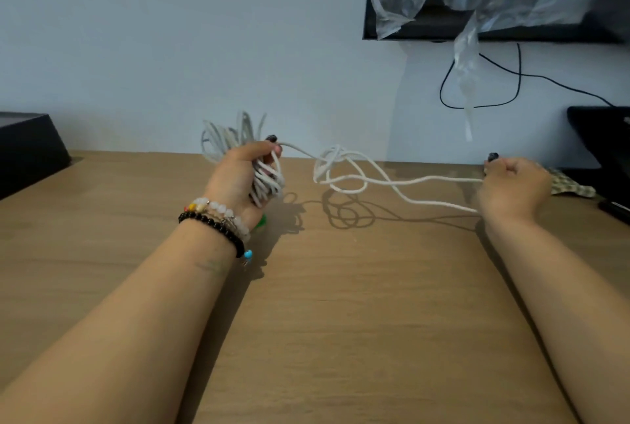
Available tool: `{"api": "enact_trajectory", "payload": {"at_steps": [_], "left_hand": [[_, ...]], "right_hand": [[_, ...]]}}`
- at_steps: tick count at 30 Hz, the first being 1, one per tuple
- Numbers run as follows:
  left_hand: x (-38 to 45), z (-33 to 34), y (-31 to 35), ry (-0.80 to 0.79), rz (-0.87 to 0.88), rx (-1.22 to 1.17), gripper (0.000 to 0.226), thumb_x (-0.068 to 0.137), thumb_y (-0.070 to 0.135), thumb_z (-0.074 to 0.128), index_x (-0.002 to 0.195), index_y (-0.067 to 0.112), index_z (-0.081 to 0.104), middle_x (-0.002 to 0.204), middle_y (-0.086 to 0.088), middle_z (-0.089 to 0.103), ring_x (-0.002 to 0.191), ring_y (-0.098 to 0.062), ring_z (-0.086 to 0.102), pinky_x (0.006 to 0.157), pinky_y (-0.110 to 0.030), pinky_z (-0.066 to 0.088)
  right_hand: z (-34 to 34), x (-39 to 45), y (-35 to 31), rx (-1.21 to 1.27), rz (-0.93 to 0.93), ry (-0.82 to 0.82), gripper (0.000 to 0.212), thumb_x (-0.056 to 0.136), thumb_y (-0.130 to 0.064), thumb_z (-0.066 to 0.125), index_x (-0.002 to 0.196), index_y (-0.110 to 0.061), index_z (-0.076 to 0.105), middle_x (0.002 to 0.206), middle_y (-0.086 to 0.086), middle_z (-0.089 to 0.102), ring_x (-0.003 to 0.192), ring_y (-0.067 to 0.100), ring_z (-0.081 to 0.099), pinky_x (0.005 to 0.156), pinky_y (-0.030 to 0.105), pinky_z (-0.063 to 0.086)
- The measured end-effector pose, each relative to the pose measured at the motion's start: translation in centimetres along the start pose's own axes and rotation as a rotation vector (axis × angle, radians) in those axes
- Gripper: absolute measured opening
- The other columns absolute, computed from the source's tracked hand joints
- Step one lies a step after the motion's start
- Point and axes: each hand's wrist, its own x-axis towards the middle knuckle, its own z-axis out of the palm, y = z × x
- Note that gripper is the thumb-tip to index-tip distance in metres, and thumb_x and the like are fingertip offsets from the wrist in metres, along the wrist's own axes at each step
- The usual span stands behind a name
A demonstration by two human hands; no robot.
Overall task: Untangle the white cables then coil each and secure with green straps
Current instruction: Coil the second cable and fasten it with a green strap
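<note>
My left hand (238, 175) grips a thick bundle of white cable loops (225, 139), held upright above the wooden table (341, 304). From that bundle a white cable runs right through a loose tangle of loops (341, 168) hanging just above the table. My right hand (511, 185) holds two strands of the cable, pulled out to the right, fingers curled round them. A small patch of green (261, 221) peeks out from under my left wrist; most of it is hidden.
A black box (27, 147) stands at the table's far left. At the far right sit a black device (600, 137) and a patterned cloth (572, 185). A wall-mounted screen (443, 25) draped in clear plastic hangs above, with black wires dangling below it.
</note>
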Motion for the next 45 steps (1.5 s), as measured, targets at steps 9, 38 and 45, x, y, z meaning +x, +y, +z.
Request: {"api": "enact_trajectory", "payload": {"at_steps": [9,38,45], "left_hand": [[-0.6,0.8,-0.9,-0.078,0.067,0.227,0.026,0.085,0.006,0.063,0.059,0.011,0.063,0.050,0.002,0.051,0.042,-0.010,0.046,0.038,-0.018,0.037],[-1.3,1.8,-2.0,-0.369,0.015,0.097,0.017,0.075,0.004,0.066,0.059,0.011,0.068,0.062,-0.005,0.058,0.044,-0.009,0.054,0.043,-0.019,0.046],[-0.1,0.6,0.1,-0.074,0.132,-0.160,0.020,0.092,0.005,0.049,0.074,0.013,0.049,0.061,0.000,0.054,0.043,-0.008,0.045,0.042,-0.019,0.039]], "right_hand": [[-0.3,-2.9,-2.7,-0.590,-0.388,-0.259,0.022,0.092,-0.015,0.053,0.107,-0.008,0.067,0.111,0.021,0.061,0.106,0.040,0.056,0.088,0.043,0.044],[1.2,-6.0,-6.5,1.058,0.864,-0.596,0.027,0.098,-0.006,0.041,0.072,-0.007,0.048,0.066,0.009,0.052,0.064,0.017,0.050,0.057,0.026,0.050],[-0.1,-0.9,-2.8,0.913,0.857,-0.412,0.037,0.102,-0.006,0.029,0.066,-0.017,0.033,0.040,-0.002,0.031,0.027,0.007,0.025,0.031,0.012,0.029]]}}
